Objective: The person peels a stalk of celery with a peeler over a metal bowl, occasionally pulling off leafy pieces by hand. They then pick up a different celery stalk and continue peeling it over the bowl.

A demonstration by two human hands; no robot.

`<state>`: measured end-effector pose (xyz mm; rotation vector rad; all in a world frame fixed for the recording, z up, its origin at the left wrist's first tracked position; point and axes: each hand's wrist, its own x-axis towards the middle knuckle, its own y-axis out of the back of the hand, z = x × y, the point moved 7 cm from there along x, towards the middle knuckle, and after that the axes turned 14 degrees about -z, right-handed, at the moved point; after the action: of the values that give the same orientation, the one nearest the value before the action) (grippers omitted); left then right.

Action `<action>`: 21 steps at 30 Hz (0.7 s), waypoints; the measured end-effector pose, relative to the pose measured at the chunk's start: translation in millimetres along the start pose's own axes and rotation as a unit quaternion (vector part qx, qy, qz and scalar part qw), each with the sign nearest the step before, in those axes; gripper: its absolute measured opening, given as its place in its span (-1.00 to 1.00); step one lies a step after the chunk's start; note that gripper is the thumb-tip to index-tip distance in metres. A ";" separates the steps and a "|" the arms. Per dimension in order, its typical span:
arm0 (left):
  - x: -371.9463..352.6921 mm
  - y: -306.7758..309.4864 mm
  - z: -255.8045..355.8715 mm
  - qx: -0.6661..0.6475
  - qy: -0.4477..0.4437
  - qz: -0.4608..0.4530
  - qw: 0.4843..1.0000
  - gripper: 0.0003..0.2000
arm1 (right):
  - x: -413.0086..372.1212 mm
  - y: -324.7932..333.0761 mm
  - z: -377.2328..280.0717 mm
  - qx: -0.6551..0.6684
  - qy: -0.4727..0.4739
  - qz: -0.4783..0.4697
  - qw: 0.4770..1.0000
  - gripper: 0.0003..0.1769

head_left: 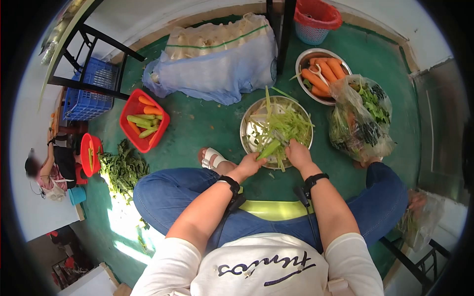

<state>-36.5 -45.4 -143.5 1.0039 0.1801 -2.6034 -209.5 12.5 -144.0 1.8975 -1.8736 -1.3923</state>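
Observation:
Over the near part of a round steel bowl (248, 140), my left hand (250, 165) is closed on a green stalk (269, 149). My right hand (298, 153) is beside it at the bowl's near right, its fingers wrapped round something small and partly hidden at the stalk's upper end. Thin pale green peelings (291, 122) fill much of the bowl and hang over its rim. At the left a red basin (166, 129) holds peeled green stalks (143, 120) and carrots (146, 100).
A steel bowl of carrots (324, 74) and a clear bag of greens (353, 121) stand right. Leaves (121, 170) lie left, near a red tub (85, 158). A large sack (217, 61) lies behind. Another person (49, 172) is far left, near a blue crate (91, 96).

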 end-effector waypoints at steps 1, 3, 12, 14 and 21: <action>-0.9 -0.1 1.3 -0.009 0.014 -0.004 1.000 -0.80 | -0.6 1.7 -4.5 -0.010 -0.010 -0.009 1.000 -0.68; -0.6 -2.2 -2.0 -0.030 0.019 -0.014 0.999 -0.81 | -2.9 1.9 -12.3 -0.022 -0.014 -0.018 1.000 -0.65; 3.0 -1.0 4.5 0.040 -0.030 -0.013 0.999 -0.80 | -8.3 26.0 -11.5 0.171 -0.070 0.085 0.979 -0.50; 4.0 -1.0 1.5 0.059 -0.037 -0.017 0.997 -0.80 | -5.9 24.7 -9.6 0.178 -0.040 0.113 0.977 -0.56; -3.9 -2.3 11.2 0.011 0.009 -0.034 0.999 -0.80 | 19.4 9.3 25.3 0.419 -0.021 0.145 0.896 -0.71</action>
<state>-41.7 -44.9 -132.6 1.0462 0.1932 -2.6635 -236.8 6.5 -161.8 1.7130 -2.9348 -0.5474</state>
